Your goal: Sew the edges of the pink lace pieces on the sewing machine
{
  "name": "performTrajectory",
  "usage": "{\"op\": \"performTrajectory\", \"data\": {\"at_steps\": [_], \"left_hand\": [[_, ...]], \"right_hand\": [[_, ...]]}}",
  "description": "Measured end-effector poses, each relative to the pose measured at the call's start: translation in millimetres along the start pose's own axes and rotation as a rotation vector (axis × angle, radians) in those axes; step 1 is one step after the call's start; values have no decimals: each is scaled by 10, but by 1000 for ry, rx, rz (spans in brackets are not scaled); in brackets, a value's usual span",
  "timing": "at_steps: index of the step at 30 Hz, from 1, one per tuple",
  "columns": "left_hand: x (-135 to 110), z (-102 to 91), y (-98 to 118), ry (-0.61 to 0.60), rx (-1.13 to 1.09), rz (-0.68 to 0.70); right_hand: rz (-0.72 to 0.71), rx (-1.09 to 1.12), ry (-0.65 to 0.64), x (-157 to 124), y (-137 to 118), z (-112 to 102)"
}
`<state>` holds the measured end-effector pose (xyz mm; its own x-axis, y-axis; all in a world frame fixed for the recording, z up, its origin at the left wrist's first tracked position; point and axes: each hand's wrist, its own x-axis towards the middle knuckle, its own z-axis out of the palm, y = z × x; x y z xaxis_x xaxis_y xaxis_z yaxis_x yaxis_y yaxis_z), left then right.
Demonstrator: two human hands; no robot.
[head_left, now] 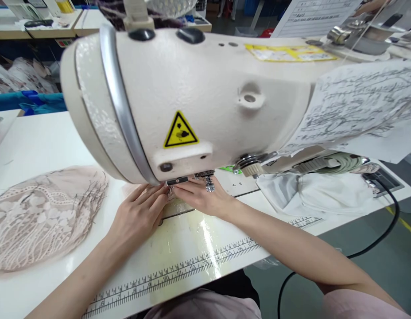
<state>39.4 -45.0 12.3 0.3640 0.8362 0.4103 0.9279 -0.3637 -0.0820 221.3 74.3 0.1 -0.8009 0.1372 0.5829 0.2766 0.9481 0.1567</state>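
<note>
A white sewing machine (205,84) fills the upper middle, and both hands work beneath its head. A small piece of pale pink lace fabric (127,189) lies under the needle area, mostly hidden by the fingers and the machine. My left hand (135,215) presses and grips it from the left, fingers close together, tips partly hidden. From the right, my right hand (205,195) holds the same fabric, its fingertips meeting the left ones by the needle. The needle and presser foot cannot be made out clearly.
A heap of pink lace fabric (46,217) lies at the left on the white table (179,248). Folded white cloth (325,192) is at the right. A printed ruler (179,272) runs along the front edge. A handwritten paper (365,102) hangs on the machine. A black cable (374,243) loops at the right.
</note>
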Motion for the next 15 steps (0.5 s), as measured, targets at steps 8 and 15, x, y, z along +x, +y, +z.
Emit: {"op": "performTrajectory", "data": {"at_steps": [8,15], "left_hand": [[-52,26,-46,-25,18,-23],[-26,37,-46,1,-7,-44]], "right_hand": [[-17,174,8,12,-46,89],[-73,248,6,-32,-72,202]]}}
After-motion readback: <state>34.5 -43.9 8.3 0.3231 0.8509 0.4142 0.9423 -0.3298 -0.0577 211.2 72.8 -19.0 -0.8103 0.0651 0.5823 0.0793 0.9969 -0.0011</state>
